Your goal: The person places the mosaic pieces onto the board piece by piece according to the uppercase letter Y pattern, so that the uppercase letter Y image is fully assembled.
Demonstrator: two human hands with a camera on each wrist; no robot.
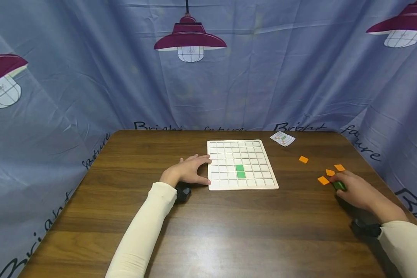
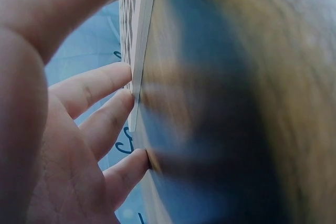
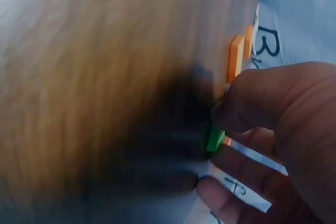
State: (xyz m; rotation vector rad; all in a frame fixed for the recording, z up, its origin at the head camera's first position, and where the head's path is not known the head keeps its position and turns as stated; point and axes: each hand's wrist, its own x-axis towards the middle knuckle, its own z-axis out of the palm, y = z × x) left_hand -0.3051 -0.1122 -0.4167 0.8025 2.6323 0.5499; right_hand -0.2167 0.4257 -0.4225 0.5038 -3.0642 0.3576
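Note:
A white square grid board [image 1: 226, 185] lies on the table, with two green tiles [image 1: 240, 171] one behind the other in its cells. My left hand [image 1: 187, 170] is at the board's left edge, thumb and fingertips touching the rim with fingers spread; the left wrist view shows the board edge [image 2: 143, 45] beside them. Over at the table's right side, my right hand [image 1: 359, 191] pinches a green tile [image 1: 339, 185] between thumb and fingers. In the right wrist view this green tile [image 3: 215, 137] is close to the tabletop, partly covered by the thumb.
Several orange tiles [image 1: 323, 180] lie just beyond and left of my right hand. A separate orange tile [image 1: 303, 159] is nearer the board. A small printed grid card [image 1: 282, 138] lies at the back of the wooden table [image 1: 142, 162]. Behind hangs a blue curtain [image 1: 257, 85].

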